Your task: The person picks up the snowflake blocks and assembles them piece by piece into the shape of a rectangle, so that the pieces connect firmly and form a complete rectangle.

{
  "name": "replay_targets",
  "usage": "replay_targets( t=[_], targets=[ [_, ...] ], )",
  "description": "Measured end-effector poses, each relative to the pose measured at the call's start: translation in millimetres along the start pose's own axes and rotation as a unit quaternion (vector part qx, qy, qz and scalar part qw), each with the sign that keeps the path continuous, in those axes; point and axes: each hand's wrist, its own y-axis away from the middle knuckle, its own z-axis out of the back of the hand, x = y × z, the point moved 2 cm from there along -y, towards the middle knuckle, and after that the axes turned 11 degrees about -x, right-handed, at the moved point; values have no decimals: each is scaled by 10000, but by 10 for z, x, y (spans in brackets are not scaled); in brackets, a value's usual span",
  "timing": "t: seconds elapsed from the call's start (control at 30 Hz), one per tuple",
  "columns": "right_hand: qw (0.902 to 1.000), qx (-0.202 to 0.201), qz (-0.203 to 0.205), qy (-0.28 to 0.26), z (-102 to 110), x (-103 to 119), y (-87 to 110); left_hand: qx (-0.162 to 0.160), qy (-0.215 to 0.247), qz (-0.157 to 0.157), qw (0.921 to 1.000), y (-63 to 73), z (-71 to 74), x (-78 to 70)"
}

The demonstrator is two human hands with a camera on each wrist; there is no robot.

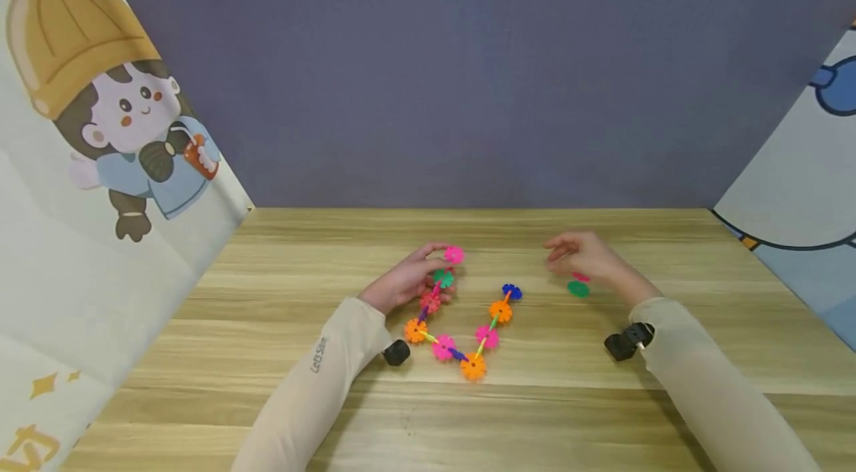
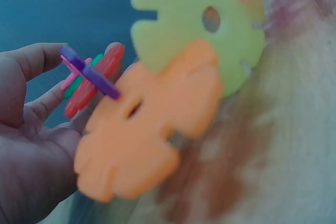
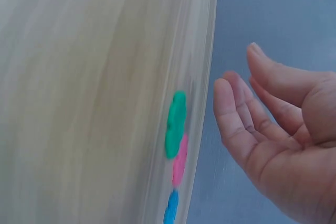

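Observation:
My left hand (image 1: 404,280) grips one end of a chain of interlocking snowflake discs (image 1: 473,366), with thumb and fingers about its pink end disc (image 1: 454,255) and a green disc (image 1: 443,279). The chain bends in a U shape, running through orange, pink and yellow-green discs to a blue disc (image 1: 512,291) at its other end. In the left wrist view, an orange disc (image 2: 147,153) and a yellow-green disc (image 2: 173,19) loom close to the camera. My right hand (image 1: 582,255) hovers over the table with loosely bent fingers and nothing in it.
By my right hand lie a loose green disc (image 1: 578,289) and a pink disc (image 1: 581,276); the right wrist view also shows a blue disc (image 3: 171,207) beside them. Behind the wooden table (image 1: 301,249) rises a grey-blue panel (image 1: 468,85), with printed cartoon sheets at both sides.

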Motion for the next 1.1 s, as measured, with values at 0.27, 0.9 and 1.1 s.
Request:
replay_targets(
  t=[0.27, 0.9, 1.1],
  targets=[
    [9991, 229, -168, 312, 142, -111, 102, 48, 202, -1, 9998, 1, 11, 15],
    [9922, 607, -179, 1070, 203, -189, 267, -133, 360, -48, 9993, 100, 80, 78],
    [9888, 552, -75, 1383, 148, -92, 376, -112, 416, -100, 9990, 166, 115, 106]
  ],
)
